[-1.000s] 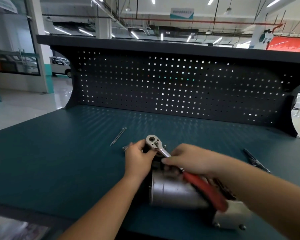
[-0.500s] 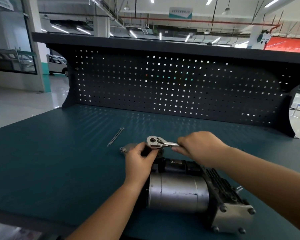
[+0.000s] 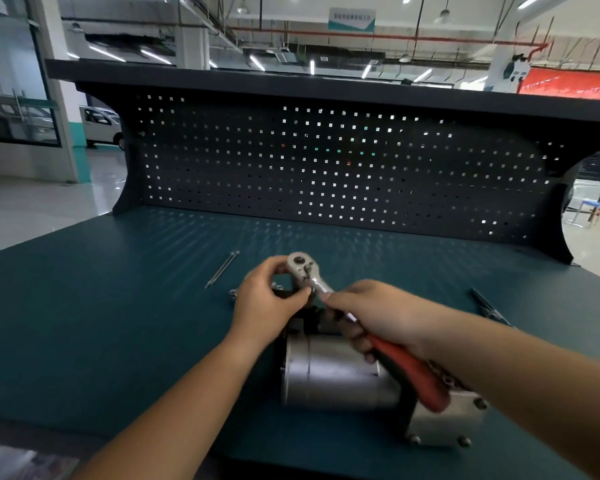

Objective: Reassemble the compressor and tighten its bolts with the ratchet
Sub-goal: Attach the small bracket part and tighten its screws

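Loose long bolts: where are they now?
Head view: the two long thin silver bolts lie on the teal benchtop, left of centre, beyond and left of the left hand holding the red-handled steel ratchet.

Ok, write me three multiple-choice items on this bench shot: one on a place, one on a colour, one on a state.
1. Where do the long bolts lie?
A) hanging from a hook
B) on the bench, left of the left hand
C) inside a drawer

2. What colour is the handle of the ratchet?
A) red
B) yellow
C) blue

3. What is the right hand doing?
A) resting flat
B) pointing upward
C) gripping the ratchet

Answers:
1 B: they lie on the teal top beside that hand.
2 A: the red grip shows below the right hand.
3 C: its fingers curl round the handle.
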The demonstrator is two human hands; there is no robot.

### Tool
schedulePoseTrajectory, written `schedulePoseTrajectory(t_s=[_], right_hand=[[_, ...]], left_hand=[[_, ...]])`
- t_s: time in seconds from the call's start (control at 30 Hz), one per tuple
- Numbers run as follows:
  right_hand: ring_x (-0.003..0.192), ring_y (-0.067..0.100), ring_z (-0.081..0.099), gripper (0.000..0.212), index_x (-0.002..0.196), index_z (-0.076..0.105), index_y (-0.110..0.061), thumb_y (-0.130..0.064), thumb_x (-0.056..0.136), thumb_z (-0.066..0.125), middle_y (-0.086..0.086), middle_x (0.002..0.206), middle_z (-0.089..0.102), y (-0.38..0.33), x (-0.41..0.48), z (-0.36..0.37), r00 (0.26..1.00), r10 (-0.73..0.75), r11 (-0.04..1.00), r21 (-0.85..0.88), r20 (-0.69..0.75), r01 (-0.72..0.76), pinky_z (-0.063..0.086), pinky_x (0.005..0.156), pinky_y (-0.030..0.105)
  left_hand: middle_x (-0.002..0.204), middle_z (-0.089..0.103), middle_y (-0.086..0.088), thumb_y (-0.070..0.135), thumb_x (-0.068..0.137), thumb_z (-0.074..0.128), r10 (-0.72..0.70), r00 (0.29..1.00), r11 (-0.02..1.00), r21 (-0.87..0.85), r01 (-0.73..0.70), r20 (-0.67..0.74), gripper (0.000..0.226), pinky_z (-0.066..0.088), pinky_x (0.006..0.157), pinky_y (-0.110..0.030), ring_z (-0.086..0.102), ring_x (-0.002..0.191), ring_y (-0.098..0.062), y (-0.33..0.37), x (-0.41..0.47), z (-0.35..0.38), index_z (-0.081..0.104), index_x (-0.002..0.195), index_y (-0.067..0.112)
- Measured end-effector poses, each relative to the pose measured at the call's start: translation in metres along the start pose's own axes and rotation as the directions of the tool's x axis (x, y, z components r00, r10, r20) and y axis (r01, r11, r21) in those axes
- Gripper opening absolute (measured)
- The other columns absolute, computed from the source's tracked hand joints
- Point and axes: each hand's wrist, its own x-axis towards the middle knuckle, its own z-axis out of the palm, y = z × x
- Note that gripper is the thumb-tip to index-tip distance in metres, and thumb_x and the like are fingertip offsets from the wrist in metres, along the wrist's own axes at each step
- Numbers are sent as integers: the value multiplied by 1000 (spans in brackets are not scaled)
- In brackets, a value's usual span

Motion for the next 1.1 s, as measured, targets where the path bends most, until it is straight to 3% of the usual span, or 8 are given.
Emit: schedulePoseTrajectory(t_s=[0.13,0.2,0.3,0.5,0.77,0.97,1.1], right_hand=[[38,13,49,18,86,45,-17,-31,96,49,-6,47,53,-4,-5,-41,969,-228,953,-226,-96,201,41,41,22],[45,9,55,17,83,45,-19,-27,98,48,-6,55,61,0,-3,-50,944,-296,888,-406,-143,217,47,47,23],[50,3,50,17,81,46,-26,-29,98,46,-10,62,61,17,6,-50,908,-363,764,-624,-210,162,42,52,21],[54,11,48,16,85,50,-22,-29,98,46,-8,65,59,35,20,-45,867,-349,838,-532,-354,120,38,54,28],[50,9,45,17,87,55,-18,-29,97,48,-8,61,59,35,24,-46,845,-348,877,-460,-406,140,37,50,26],[58,8,49,22,75,43,-33,-36,97,46,-7,71,62,39,21,-33,851,-371,806,-584,-371,97,35,53,29],[62,13,52,18,79,44,-33,-37,97,45,-3,76,64,38,21,-33,849,-369,799,-596,-377,83,37,54,30]], left_hand=[[108,60,8,22,75,77,13,993,975,221,-38,115,32,41,94,-28,54,109,-12,4,16,-5,62,102,31],[111,62,8,32,75,76,-37,977,916,398,-51,211,30,45,91,-31,56,107,-14,9,23,-1,68,104,28],[94,67,15,41,73,77,-132,947,894,449,-14,294,31,52,82,-31,62,97,-8,11,25,6,70,101,30],[71,60,19,35,73,79,-146,933,858,511,-46,329,17,51,69,-26,64,81,-5,18,34,8,64,79,32],[76,62,11,27,78,70,-79,963,790,605,-97,258,11,43,60,-25,58,79,-13,20,28,19,60,74,29],[75,66,10,26,77,73,-72,975,871,490,-42,211,5,43,62,-23,61,77,-9,14,26,15,69,80,25],[73,64,11,24,79,73,-77,977,899,438,-18,198,3,41,62,-23,58,74,-8,12,25,15,71,80,23]])
